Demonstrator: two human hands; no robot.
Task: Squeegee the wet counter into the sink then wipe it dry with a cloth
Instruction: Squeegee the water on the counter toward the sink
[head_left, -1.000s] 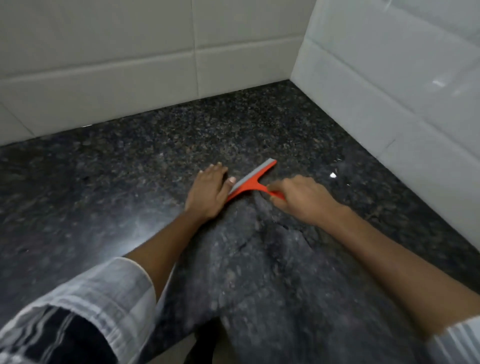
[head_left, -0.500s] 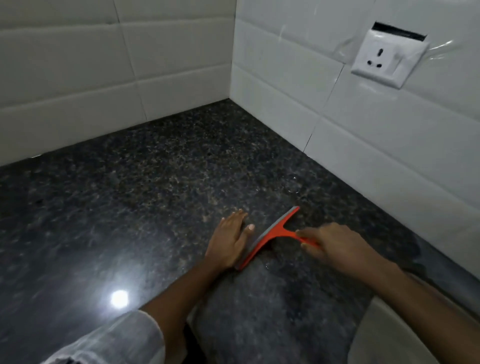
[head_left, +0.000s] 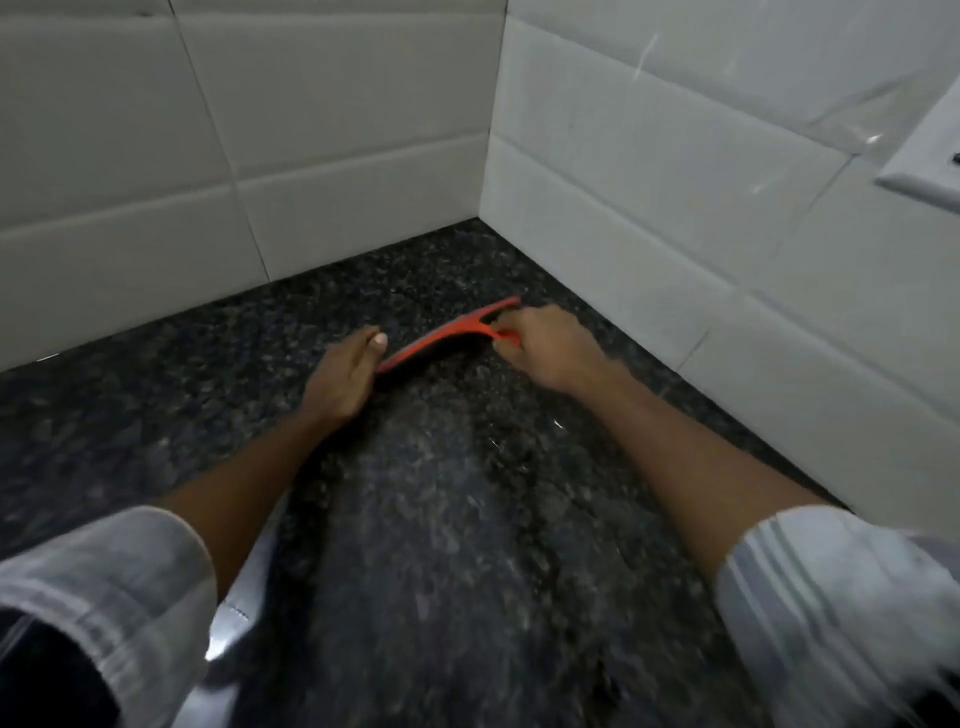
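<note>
Squeegee (head_left: 447, 335): the red squeegee is lying blade-down on the tabletop (head_left: 441, 519), a little above the centre of the view, its bar running from 8 o'clock to 2 o'clock and sitting near the wall corner.

Right hand (head_left: 550, 348): you are holding the squeegee's handle from the 3 o'clock side; your fingers (head_left: 506, 332) are curling closed around the red grip, which is showing only as slivers beside them.

Left hand (head_left: 340, 376): you are resting this hand at the bar's 8 o'clock end, the thumb tip touching the red edge; the fingers are lying fairly straight and together, gripping nothing, with the palm facing down toward the stone.

Tabletop: the dark speckled granite is filling the lower half of the view; a greyer, streaked band is running from the squeegee toward 6 o'clock, between your two forearms.

Tiled walls (head_left: 337, 156): pale rectangular tiles are meeting in a corner at 12 o'clock, just beyond the squeegee's far end.

Wall plate (head_left: 924, 171): a white plate is sitting on the right-hand wall at 2 o'clock, cut off by the picture's edge.

Sleeves (head_left: 119, 587): light striped cuffs are covering both arms at 7 and 4 o'clock, blurred.

Metal edge (head_left: 239, 613): a shiny strip is glinting under your left forearm at 7 o'clock; what it belongs to is not clear.
</note>
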